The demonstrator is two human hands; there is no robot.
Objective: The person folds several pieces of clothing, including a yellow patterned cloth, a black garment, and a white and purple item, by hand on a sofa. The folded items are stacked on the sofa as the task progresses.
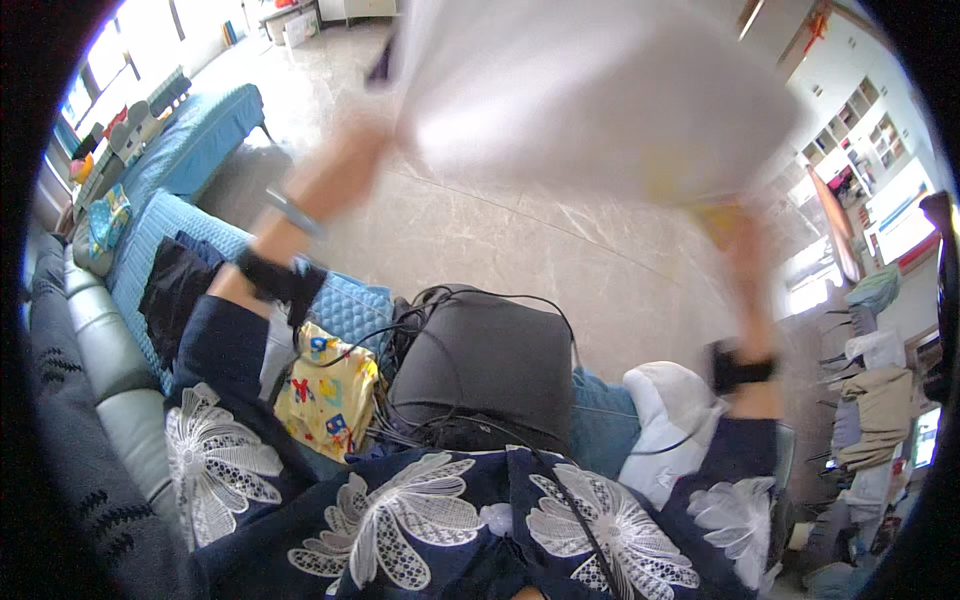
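A white piece of cloth (600, 100), smeared by motion, is held up in front of me and spreads across the top of the view. It has a yellow patch near its lower right corner, and what kind of cloth it is I cannot make out. My left hand (352, 160) is closed on its left edge, beside a small dark patch. At the lower right corner my right hand (745, 240) grips it. The fingers of both hands are blurred. Yellow printed cloth (328, 393) lies by my left thigh, and white cloth (668, 415) lies by my right thigh.
A dark grey cushioned block (482, 360) with loose black cables sits on my lap. Dark clothing (180, 290) lies on the light blue quilted sofa cover (150, 225) at left. Clothes hang on a rack (870, 415) at right. Beyond is a tiled floor (500, 240).
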